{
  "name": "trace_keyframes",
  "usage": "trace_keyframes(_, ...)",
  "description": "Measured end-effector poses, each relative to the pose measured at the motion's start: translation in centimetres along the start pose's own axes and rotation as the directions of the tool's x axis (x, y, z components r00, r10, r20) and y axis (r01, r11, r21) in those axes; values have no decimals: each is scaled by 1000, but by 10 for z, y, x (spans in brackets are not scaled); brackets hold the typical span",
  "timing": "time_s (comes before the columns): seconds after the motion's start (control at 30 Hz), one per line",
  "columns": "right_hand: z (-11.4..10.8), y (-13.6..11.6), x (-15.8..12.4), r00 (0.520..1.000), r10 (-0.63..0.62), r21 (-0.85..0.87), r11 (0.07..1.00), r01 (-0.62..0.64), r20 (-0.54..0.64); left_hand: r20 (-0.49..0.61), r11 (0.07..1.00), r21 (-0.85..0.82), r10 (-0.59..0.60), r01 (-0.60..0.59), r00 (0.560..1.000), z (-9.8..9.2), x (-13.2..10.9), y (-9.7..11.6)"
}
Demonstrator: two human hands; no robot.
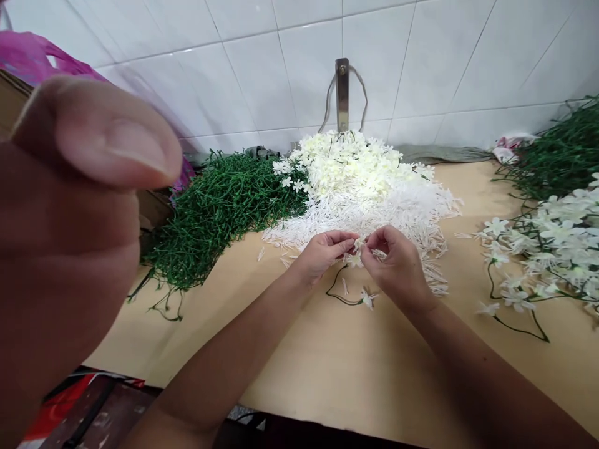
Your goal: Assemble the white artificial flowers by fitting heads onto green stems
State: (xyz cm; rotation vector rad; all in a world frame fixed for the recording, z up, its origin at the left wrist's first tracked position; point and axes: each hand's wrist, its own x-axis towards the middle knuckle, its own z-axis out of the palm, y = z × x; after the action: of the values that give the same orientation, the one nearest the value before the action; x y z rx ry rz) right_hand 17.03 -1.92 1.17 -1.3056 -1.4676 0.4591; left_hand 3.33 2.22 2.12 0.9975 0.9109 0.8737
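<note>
My left hand [326,251] and my right hand [392,259] meet over the table, just in front of a heap of thin white pieces [388,206]. A small white artificial flower [359,244] is pinched between the fingertips of both hands. Below them lies a green artificial stem [337,298], bent in a curve, with a white flower [368,299] on its lower end. Whether its upper end joins the flower in my fingers is hidden. A loose white piece [345,285] lies inside the curve.
Another hand [84,206] looms blurred at the left, close to the camera. Behind are green stems [234,199] and white blossoms [355,159]. Finished-looking flower sprigs [561,237] and more green stems [561,153] lie right. A metal strip [342,93] stands before the tiled wall.
</note>
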Motion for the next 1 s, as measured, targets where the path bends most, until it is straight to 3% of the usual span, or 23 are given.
trace_keyframes(0.13,-2,-3,1,996,19,37,999,-22,82,17,999,38,20,-21,1000,0,-1,3)
trace_keyframes(0.43,-13,-11,5,956,164,261,938,-227,243,117,992,121,7,-21,993,-7,-4,12)
trace_keyframes(0.67,-11,-10,5,963,151,200,960,-197,222,109,991,130,25,-39,994,-5,-4,11)
trace_keyframes(0.9,-7,-12,4,968,184,294,928,-229,172,144,986,159,25,-48,989,-8,-3,13)
trace_keyframes(1.0,-4,-12,3,973,162,335,919,-209,164,89,993,114,12,-22,996,-8,-3,12)
